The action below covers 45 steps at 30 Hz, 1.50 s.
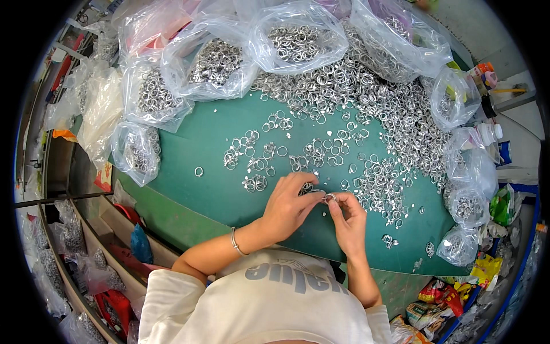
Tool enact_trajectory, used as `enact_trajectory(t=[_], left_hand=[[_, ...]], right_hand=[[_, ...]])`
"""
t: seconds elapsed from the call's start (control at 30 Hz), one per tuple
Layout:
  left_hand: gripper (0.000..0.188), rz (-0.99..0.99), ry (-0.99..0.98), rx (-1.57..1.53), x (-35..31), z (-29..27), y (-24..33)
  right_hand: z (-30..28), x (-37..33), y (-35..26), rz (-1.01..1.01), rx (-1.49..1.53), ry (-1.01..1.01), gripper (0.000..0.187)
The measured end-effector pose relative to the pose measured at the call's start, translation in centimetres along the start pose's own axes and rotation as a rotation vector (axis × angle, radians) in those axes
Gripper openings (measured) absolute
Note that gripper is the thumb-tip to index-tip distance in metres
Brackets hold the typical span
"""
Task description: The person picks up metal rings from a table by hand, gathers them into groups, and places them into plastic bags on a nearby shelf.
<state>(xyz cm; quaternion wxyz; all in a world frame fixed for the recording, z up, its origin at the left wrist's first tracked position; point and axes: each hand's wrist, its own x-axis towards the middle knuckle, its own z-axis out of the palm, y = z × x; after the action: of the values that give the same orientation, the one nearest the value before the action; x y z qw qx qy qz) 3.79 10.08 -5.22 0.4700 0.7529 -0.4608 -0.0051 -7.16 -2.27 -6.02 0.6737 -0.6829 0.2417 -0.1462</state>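
Observation:
My left hand (286,207) is closed, its fingers curled over several silver rings (307,188) that show beneath the knuckles. Its thumb and fingertip reach toward a single silver ring (329,198), pinched between the thumb and forefinger of my right hand (348,218). Both hands hover close together over the near part of the green tabletop (200,206). Beyond them lie small clusters of loose rings (338,150), with tiny silver-white pieces scattered between. To the right of my right hand spreads another group of rings (381,186).
A large heap of rings (412,120) curves along the far and right side. Open clear plastic bags of rings (215,63) line the table's edge. Compartments with bagged parts (71,235) stand at the left; colourful packets (441,295) sit low at the right.

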Motion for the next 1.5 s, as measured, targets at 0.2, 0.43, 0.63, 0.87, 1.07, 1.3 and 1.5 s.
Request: enact_trajectory(t=[0.2, 0.43, 0.63, 0.87, 1.07, 1.3, 1.5], left_hand=[[0.022, 0.022, -0.034, -0.212, -0.3, 0.2, -1.0], [0.008, -0.497, -0.125, -0.915, -0.1, 0.4, -0.7], [0.007, -0.628, -0.199, -1.195, -0.2, 0.5, -1.0], [0.012, -0.643, -0.294, -1.058, 0.4, -0.6, -0.5], [0.028, -0.682, -0.305, -0.931, 0.4, -0.4, 0.6], [0.033, -0.505, -0.176, -0.645, 0.7, -0.1, 1.3], [0.035, -0.331, -0.218, -0.407, 0.6, -0.5, 0.8]], right_hand=[[-0.7, 0.6, -0.7, 0.253, 0.284, -0.056, 0.013], [-0.5, 0.7, -1.1, 0.217, 0.123, -0.075, 0.016], [-1.5, 1.4, -1.2, 0.365, 0.343, -0.292, 0.018], [-1.7, 1.2, -2.0, 0.259, 0.145, -0.222, 0.016], [-1.2, 0.9, -2.6, 0.219, 0.118, -0.123, 0.013], [-0.8, 0.9, -2.5, -0.043, -0.17, 0.014, 0.012], [-0.7, 1.1, -2.5, -0.023, -0.024, -0.017, 0.012]])
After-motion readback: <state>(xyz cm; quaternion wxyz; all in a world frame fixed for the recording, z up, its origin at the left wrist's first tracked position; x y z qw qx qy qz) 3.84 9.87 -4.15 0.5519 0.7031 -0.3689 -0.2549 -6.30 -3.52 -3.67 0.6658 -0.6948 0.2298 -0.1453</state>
